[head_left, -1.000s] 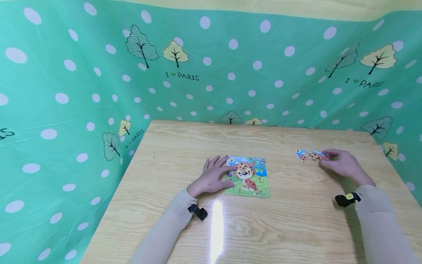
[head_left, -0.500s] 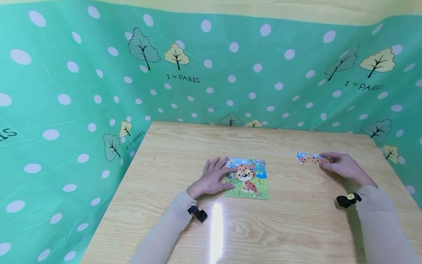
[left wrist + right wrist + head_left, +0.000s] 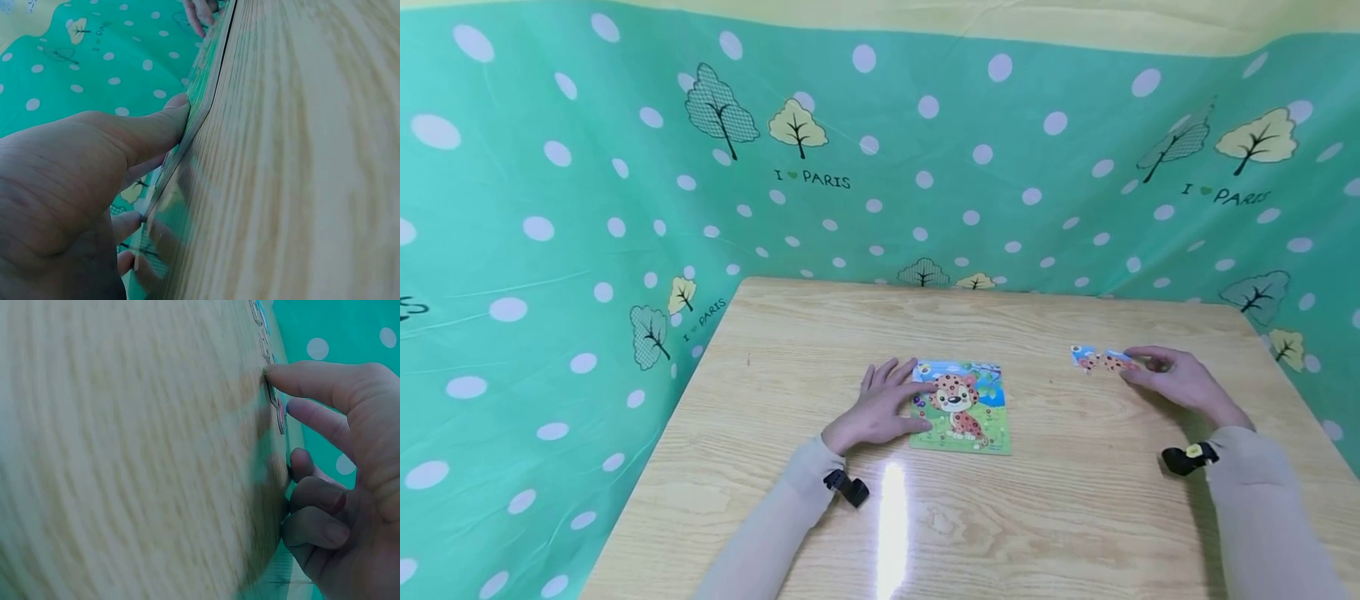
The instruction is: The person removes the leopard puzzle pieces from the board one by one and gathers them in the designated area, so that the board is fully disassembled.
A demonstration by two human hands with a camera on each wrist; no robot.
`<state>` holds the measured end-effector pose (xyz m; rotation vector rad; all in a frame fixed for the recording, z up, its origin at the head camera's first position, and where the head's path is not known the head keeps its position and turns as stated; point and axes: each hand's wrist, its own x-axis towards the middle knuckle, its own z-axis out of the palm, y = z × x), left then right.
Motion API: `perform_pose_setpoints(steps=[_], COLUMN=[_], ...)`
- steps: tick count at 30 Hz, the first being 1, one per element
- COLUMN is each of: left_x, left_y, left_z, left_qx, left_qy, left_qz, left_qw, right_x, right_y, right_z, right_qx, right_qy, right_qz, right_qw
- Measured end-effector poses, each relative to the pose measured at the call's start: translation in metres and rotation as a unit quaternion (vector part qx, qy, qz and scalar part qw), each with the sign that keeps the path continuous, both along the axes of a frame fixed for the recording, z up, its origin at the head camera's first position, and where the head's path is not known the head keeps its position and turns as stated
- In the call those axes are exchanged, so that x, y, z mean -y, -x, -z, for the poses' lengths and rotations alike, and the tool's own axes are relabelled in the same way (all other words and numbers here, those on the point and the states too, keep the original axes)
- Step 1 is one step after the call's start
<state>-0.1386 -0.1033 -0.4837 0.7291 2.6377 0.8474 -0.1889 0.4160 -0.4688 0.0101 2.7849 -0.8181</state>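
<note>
A square jigsaw puzzle with a cartoon spotted leopard on blue and green lies flat on the table. My left hand is at its left side, the thumb and index finger touching it, fingers spread and relaxed. To the right, my right hand pinches a loose puzzle piece, blue with orange spotted print, between thumb and index finger. That piece lies low against the tabletop; the other fingers are curled back. Just left of it is another puzzle piece with blue and spotted print, nearly meeting it.
The wooden table runs back to a green polka-dot curtain behind and on the left. A bright light reflection lies on the wood below the puzzle. Each wrist wears a black camera strap.
My right hand has slid its puzzle piece slightly left, narrowing the gap to the other loose piece. The left hand and the square puzzle stay in place.
</note>
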Motion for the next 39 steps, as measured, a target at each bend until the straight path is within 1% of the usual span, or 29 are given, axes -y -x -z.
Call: perform_pose_setpoints(steps=[4, 9, 15, 18, 22, 32, 39], left_x=[0.001, 0.001, 0.000, 0.001, 0.001, 0.000, 0.001], left_y=[0.000, -0.001, -0.002, -0.002, -0.002, -0.001, 0.000], left_z=[-0.001, -0.001, 0.001, 0.000, -0.001, -0.002, -0.002], left_qx=[-0.002, 0.000, 0.000, 0.000, 0.000, 0.002, -0.002], left_qy=[0.000, -0.004, -0.005, -0.006, -0.008, -0.009, -0.001], left_qz=[0.000, 0.001, 0.002, 0.003, 0.003, 0.005, 0.001], left_qw=[1.0000, 1.0000, 1.0000, 1.0000, 1.0000, 1.0000, 1.0000], right_x=[0.003, 0.007, 0.019, 0.030, 0.045, 0.074, 0.097], right_y=[-0.002, -0.006, -0.015, -0.016, -0.018, -0.027, -0.028], right_z=[0.001, 0.003, 0.002, 0.001, 0.001, 0.001, 0.006], right_qx=[-0.006, -0.022, -0.063, -0.093, -0.114, -0.126, -0.147], right_qy=[0.012, 0.017, 0.029, 0.026, 0.034, 0.050, 0.063], right_qz=[0.026, 0.045, 0.054, 0.044, 0.031, 0.007, -0.033], right_qw=[0.9996, 0.9986, 0.9962, 0.9944, 0.9925, 0.9908, 0.9866])
